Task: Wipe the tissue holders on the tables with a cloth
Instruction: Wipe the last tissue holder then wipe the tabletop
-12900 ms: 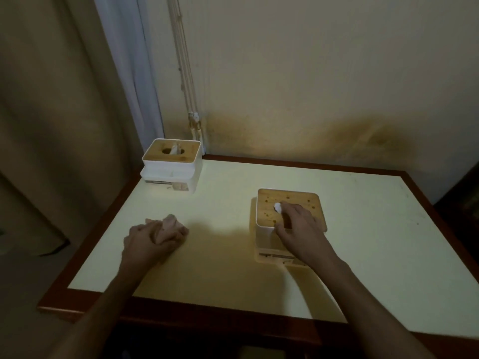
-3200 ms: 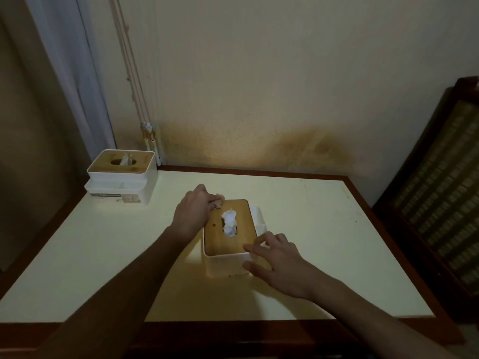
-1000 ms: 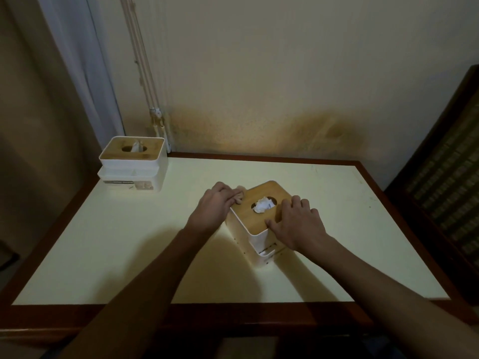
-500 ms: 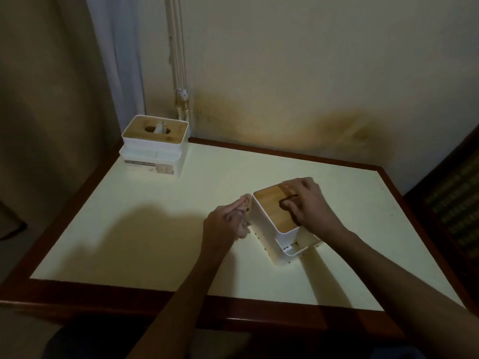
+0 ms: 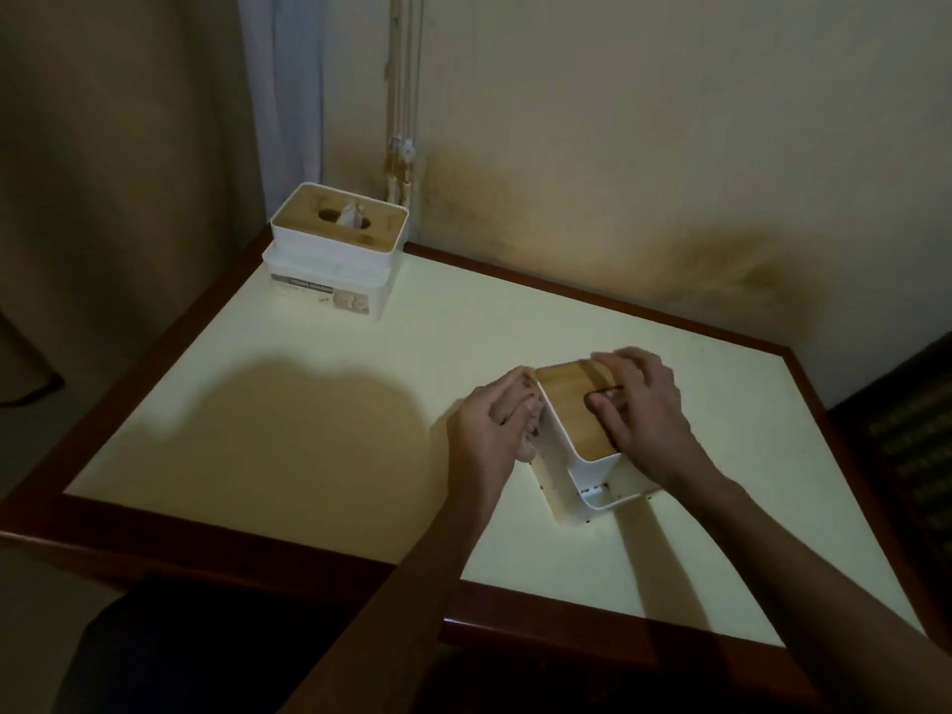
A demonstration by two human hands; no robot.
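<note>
Resting on a cream table (image 5: pixel 360 404) with a dark wooden rim, a white holder (image 5: pixel 577 471) with a bamboo lid (image 5: pixel 566 409) sits right of the frame's centre, turned so that one corner points toward the lower edge. The right hand (image 5: pixel 644 420) lies on top of it, fingers curled down over the lid and into the dark slot; it grips the holder from above, and the thumb side is hidden. The left hand (image 5: pixel 489 435) is pressed against the holder's left wall, its fingers bunched round a small wad of cloth (image 5: pixel 528 399), only a pale edge of which shows between the fingertips and the wall. The cloth touches the holder near its upper left edge. Both forearms reach in from the bottom of the frame.

In the upper left of the frame, at the table's far corner, a second holder (image 5: pixel 335 265) stands upright against the wall, well apart from the hands. Its lid has an oval opening with a tissue (image 5: pixel 350 216) sticking out, and a label runs along its lower front. A pale curtain (image 5: pixel 288 95) hangs behind it, and thin pipes (image 5: pixel 404 95) run up the stained wall. The light is dim.
</note>
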